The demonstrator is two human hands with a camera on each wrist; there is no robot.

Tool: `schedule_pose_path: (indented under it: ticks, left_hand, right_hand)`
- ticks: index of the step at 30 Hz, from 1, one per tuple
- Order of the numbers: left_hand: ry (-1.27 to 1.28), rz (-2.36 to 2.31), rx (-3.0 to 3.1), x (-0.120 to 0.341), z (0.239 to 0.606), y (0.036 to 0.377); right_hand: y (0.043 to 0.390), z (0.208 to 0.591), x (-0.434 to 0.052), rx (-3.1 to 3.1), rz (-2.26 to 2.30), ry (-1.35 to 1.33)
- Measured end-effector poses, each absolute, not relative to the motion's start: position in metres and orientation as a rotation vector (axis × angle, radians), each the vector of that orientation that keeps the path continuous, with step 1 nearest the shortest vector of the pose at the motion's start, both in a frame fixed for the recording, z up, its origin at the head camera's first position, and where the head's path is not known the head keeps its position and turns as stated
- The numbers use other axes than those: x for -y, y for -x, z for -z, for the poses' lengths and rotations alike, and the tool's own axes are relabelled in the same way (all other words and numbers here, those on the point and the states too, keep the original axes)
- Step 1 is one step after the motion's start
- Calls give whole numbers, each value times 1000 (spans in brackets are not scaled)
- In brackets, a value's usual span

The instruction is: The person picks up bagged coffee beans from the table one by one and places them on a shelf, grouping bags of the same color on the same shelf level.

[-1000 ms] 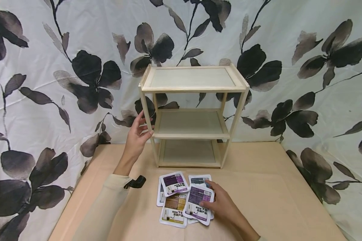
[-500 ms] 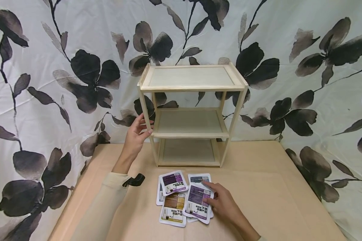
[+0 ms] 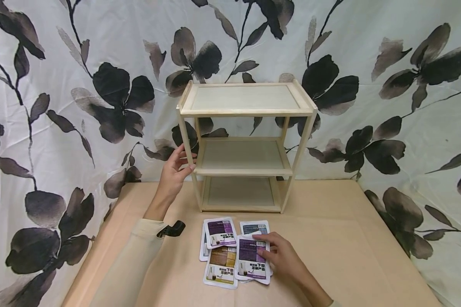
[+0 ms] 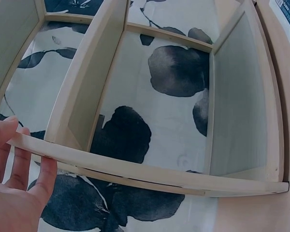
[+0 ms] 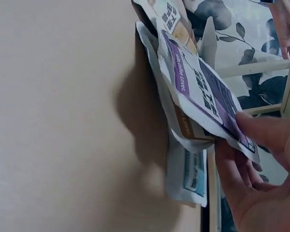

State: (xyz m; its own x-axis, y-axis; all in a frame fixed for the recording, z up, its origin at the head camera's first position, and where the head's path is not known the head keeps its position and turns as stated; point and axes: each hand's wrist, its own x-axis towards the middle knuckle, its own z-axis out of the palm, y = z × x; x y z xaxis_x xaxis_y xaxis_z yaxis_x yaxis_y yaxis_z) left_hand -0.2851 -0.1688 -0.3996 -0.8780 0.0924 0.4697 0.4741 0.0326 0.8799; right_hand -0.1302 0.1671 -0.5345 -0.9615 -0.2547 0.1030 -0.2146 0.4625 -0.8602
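My left hand (image 3: 171,177) holds the left front post of a three-tier wooden shelf rack (image 3: 246,99), at middle-shelf height. In the left wrist view its thumb lies on one side of the post (image 4: 135,163) and the fingers behind it. In front of the rack, my right hand (image 3: 286,260) pinches a purple-and-white coffee packet (image 3: 252,258), thumb on its printed face and fingers underneath. In the right wrist view this packet (image 5: 203,89) tilts off the ones beneath. Beside it lie a brown-and-yellow packet (image 3: 220,270) and another purple packet (image 3: 220,232).
A blue-grey packet (image 3: 255,226) shows behind the held one, and more edges peek out below the pile. The rack stands on a tan tabletop (image 3: 342,238), close against a floral cloth backdrop (image 3: 407,102). A black band (image 3: 171,229) sits at my left cuff.
The purple packet in my right hand has turned a little and now lies straighter. The upper left purple packet has also straightened slightly. My left hand stays on the post.
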Motion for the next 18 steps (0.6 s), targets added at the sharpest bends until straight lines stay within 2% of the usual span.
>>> schedule_pose_path:
  ticks: [5, 13, 18]
  left_hand:
    - [580, 1918, 2031, 169, 400, 285]
    - [577, 1929, 2031, 169, 401, 284]
    - [597, 1932, 2021, 169, 403, 286]
  right_hand:
    - [128, 539, -168, -2562, 1541, 499]
    - [121, 547, -167, -2723, 1433, 775]
    - [117, 554, -163, -2838, 1474, 721]
